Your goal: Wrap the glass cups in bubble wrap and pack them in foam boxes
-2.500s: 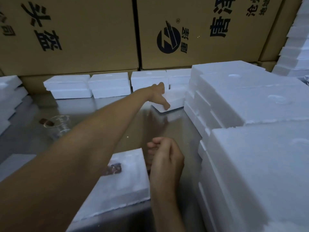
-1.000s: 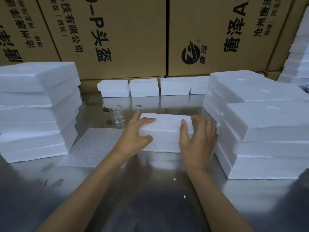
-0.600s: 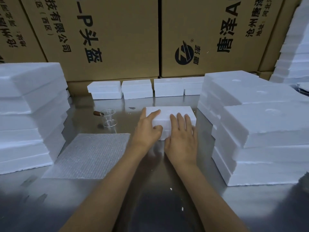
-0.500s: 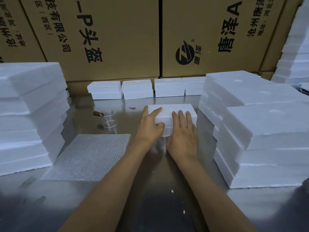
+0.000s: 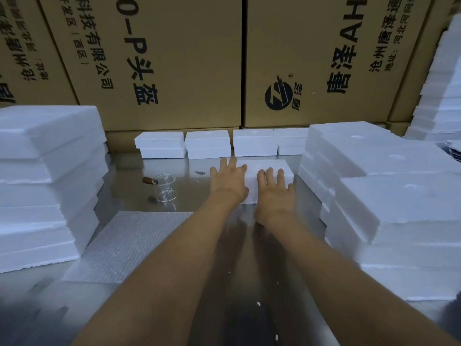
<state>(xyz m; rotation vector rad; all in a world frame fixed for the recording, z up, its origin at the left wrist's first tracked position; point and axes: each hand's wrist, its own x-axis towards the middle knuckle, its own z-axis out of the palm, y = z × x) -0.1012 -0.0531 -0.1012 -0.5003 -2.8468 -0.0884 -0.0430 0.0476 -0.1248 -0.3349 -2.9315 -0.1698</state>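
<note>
Tabletop (image 5: pixel 234 283), steel, reflective: foam slab stacks (image 5: pixel 47 186) fill its left edge and a second set (image 5: pixel 389 196) its right edge; four closed foam boxes (image 5: pixel 207 148) line the far edge.

Change over the last second: I have pushed the closed foam box (image 5: pixel 268 171) from mid-table toward the far edge. It now sits just short of the far row, close to the right-hand stacks. Long axis runs left-right, parallel to the far edge; lid up. Judgement: this box is done and being parked with the others.

Bubble wrap (image 5: pixel 129 245): flat sheet, near-left area, unused.

Left hand (image 5: pixel 228 182): fingers straight and spread, flat against the box's left end. Right hand (image 5: pixel 274 191): fingers straight, palm down on the lid. Neither grips.

Glass cup (image 5: pixel 165 187): upright, mouth up, left of the box, beyond the sheet's far edge; its dark handle (image 5: pixel 149 181) points left. Judgement: unwrapped, next in line.
</note>
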